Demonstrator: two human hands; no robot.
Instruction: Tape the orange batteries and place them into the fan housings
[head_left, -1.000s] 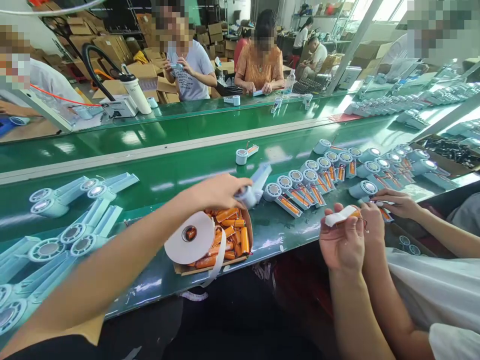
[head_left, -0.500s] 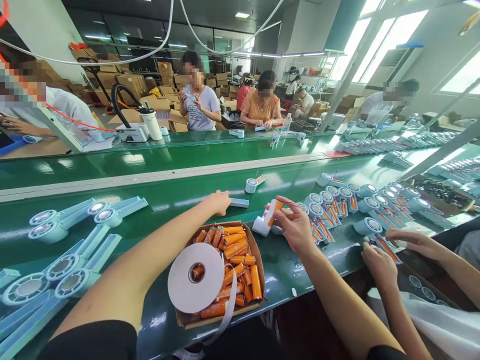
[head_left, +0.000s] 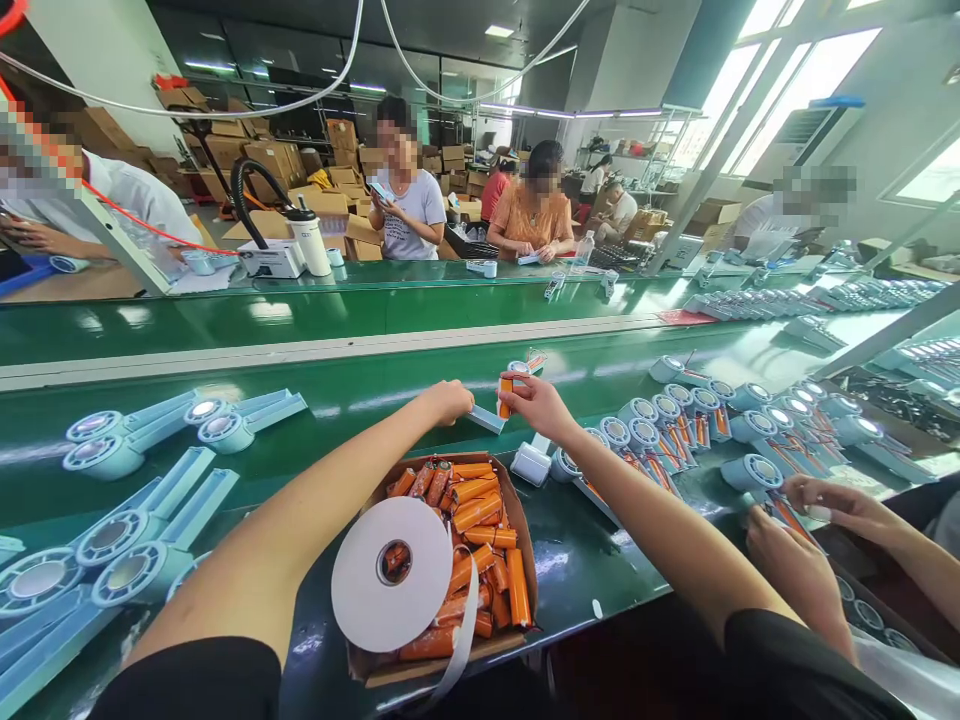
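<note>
My left hand [head_left: 448, 402] is closed on a light blue fan housing, whose trough-like handle [head_left: 486, 420] sticks out to the right; the rest is hidden behind the fingers. Pinched in my right hand [head_left: 541, 405] is an orange cylindrical battery [head_left: 506, 397], held upright just beyond the handle's end. I cannot tell whether battery and handle touch. Below my hands stands a cardboard box [head_left: 525, 500] of orange batteries [head_left: 474, 512]. A roll of white tape [head_left: 360, 590] lies on them, its loose strip hanging over the front.
Several light blue fan housings [head_left: 124, 535] lie at left. Housings with orange batteries [head_left: 679, 425] crowd the right, near a co-worker's hands [head_left: 795, 560]. A pale block-like piece [head_left: 531, 462] sits beside the box. Other people work across the green bench [head_left: 315, 300].
My right hand has moved left and away from me with the battery, up to the housing's handle. My left hand keeps its hold in nearly the same place.
</note>
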